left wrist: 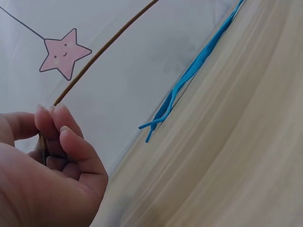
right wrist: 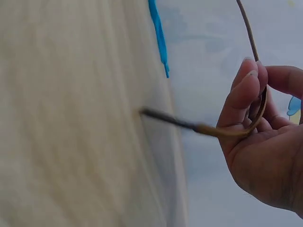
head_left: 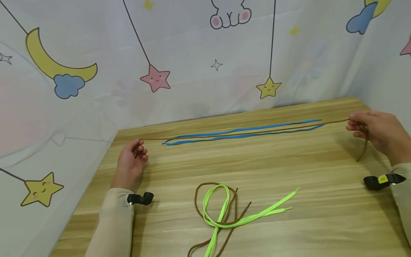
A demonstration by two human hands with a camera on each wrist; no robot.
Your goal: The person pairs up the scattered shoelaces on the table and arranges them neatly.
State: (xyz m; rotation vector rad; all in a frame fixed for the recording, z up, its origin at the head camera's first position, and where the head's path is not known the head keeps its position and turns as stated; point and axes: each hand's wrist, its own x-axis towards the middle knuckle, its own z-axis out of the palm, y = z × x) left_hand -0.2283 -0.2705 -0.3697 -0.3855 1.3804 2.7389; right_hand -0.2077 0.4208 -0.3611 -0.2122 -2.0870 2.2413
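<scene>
A thin brown shoelace [head_left: 266, 132] is stretched between my two hands above the table. My left hand [head_left: 131, 159] pinches it near one end; in the left wrist view the lace [left wrist: 104, 49] runs up from between thumb and fingertips. On the other side my right hand [head_left: 377, 128] pinches it too. Past the right fingers a loose end [right wrist: 175, 122] with a dark tip curves away. Beneath the taut lace, a blue shoelace [head_left: 253, 135] lies along the table's back, doubled into two strands, its tips [left wrist: 150, 127] at the left.
Nearer the front of the wood-grain table [head_left: 160, 200] lie a neon-yellow shoelace [head_left: 253, 217], looped and folded, and another brown shoelace [head_left: 196, 200] tangled with it. A white cloth [head_left: 192, 71] printed with stars and moons hangs behind the table and at both sides.
</scene>
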